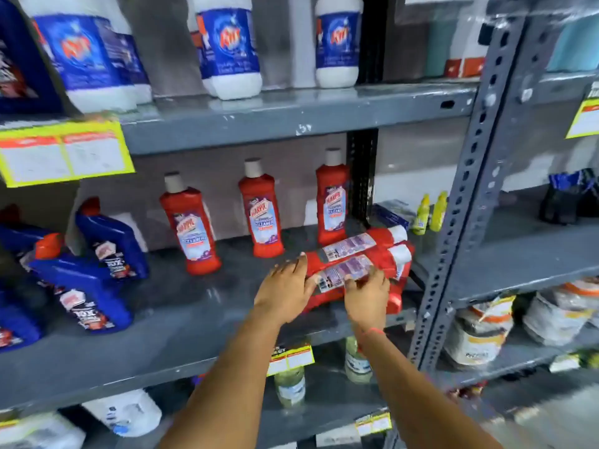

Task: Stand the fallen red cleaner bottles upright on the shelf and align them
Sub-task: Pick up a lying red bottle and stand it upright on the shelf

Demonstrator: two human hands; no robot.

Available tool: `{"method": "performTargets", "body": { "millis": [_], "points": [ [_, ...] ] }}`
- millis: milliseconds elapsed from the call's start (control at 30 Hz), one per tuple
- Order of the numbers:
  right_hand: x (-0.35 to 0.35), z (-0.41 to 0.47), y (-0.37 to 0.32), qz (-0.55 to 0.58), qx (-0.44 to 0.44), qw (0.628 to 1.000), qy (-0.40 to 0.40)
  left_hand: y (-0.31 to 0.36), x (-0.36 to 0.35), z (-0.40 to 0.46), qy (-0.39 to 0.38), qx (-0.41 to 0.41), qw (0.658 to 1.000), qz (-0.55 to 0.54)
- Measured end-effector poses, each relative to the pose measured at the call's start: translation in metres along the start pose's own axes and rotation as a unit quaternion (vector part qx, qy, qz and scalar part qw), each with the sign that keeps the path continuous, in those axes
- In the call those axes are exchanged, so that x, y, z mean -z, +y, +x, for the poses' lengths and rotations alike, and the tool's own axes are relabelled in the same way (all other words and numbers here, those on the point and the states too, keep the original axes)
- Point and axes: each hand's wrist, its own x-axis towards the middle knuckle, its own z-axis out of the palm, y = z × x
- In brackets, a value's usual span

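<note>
Three red cleaner bottles with white caps stand upright on the grey middle shelf (181,319): one at the left (191,228), one in the middle (262,212), one at the right (331,202). In front of the right one, several red bottles lie on their sides in a stack, caps pointing right; the rear one (366,241) shows its back label. My left hand (285,286) rests on the base end of the nearest fallen bottle (346,270). My right hand (366,293) grips the same bottle at its label.
Blue cleaner bottles (97,270) crowd the shelf's left side. Two small yellow bottles (429,212) stand behind the grey perforated upright (466,202). White bottles with blue labels (233,47) fill the shelf above. Yellow price tags (61,153) hang from shelf edges.
</note>
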Motion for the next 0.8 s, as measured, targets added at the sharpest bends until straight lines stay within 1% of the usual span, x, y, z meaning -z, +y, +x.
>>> {"method": "performTargets", "body": {
  "millis": [67, 133, 233, 333, 367, 467, 600, 700, 800],
  "points": [
    [-0.008, 0.005, 0.007, 0.051, -0.032, 0.997, 0.044, -0.001, -0.008, 0.014, -0.049, 0.030, 0.998, -0.038],
    [-0.019, 0.002, 0.013, 0.118, -0.092, 0.988, 0.048, -0.002, -0.013, 0.026, -0.097, 0.049, 0.992, -0.064],
    [-0.037, -0.002, 0.021, 0.226, -0.176, 0.957, 0.035, -0.002, -0.020, 0.045, -0.107, 0.057, 0.988, -0.096],
    [-0.050, 0.000, 0.023, 0.277, -0.246, 0.929, 0.024, -0.005, -0.021, 0.061, -0.110, 0.080, 0.979, -0.150],
    [-0.053, 0.001, 0.024, 0.288, -0.257, 0.923, 0.013, -0.007, -0.022, 0.065, -0.113, 0.088, 0.974, -0.175],
    [-0.055, 0.004, 0.022, 0.307, -0.262, 0.915, -0.010, -0.011, -0.023, 0.070, -0.140, 0.113, 0.947, -0.266],
    [-0.055, 0.004, 0.018, 0.353, -0.259, 0.899, 0.001, -0.020, -0.023, 0.070, -0.194, 0.137, 0.899, -0.367],
    [-0.053, -0.004, 0.021, 0.371, -0.245, 0.896, -0.009, -0.027, -0.023, 0.066, -0.226, 0.126, 0.869, -0.422],
    [-0.050, -0.013, 0.021, 0.406, -0.215, 0.887, -0.033, -0.032, -0.020, 0.060, -0.246, 0.099, 0.857, -0.442]
  ]
}}
